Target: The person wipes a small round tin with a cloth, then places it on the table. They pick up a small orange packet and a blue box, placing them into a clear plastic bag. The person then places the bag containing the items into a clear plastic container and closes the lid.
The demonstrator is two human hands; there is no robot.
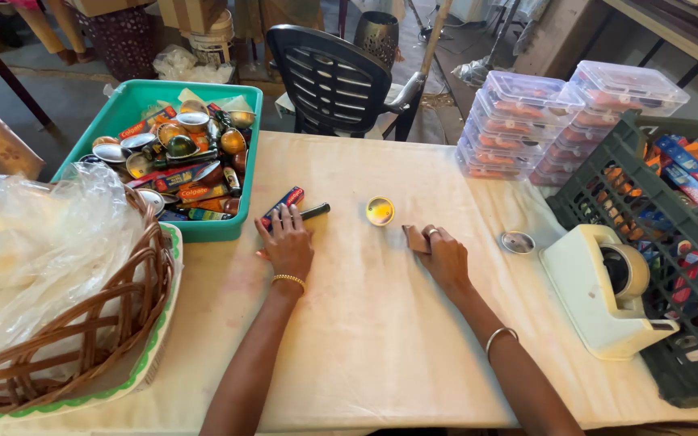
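Cloth-covered table: left hand flat on slim boxes.

2 hands, 1 open tin, 1 lid, 1 tape dispenser.

The tray at far left is teal green, heaped with red, blue and gold packets and shiny silver tins. The basket near it is brown wicker, lined with clear plastic. The cloth is cream. The chair is black. A small tin gleams yellow. The tape dispenser is cream; the crate dark grey.
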